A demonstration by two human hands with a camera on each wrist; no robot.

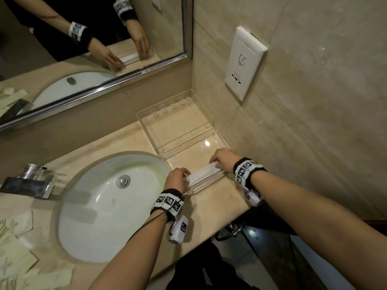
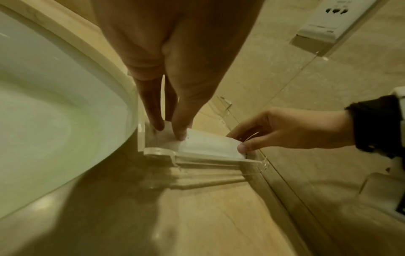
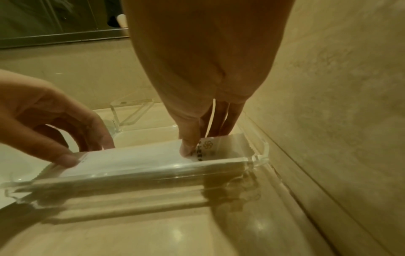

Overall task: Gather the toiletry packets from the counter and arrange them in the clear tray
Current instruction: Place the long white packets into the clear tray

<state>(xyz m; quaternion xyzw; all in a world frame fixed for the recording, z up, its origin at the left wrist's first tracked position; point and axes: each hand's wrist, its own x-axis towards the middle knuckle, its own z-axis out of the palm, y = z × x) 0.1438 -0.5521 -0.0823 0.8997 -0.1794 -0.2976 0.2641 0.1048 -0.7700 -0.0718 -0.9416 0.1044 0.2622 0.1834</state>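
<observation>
Both hands, left point(image 1: 177, 178) and right point(image 1: 224, 159), pinched a white packet point(image 1: 202, 174) inside the clear tray point(image 1: 146, 122) on the beige counter point(image 1: 211, 208), right of the sink point(image 1: 100, 206).

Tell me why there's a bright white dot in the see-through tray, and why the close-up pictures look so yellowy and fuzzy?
Head view: the dot is lamp glare on the clear tray floor. Left wrist view: warm dim light, dark shadow across the counter, and the left hand looks stretched by the wide lens. Right wrist view: same yellow tint, soft focus on the right hand, another glare spot on the counter; the white packet stays fairly sharp.
</observation>
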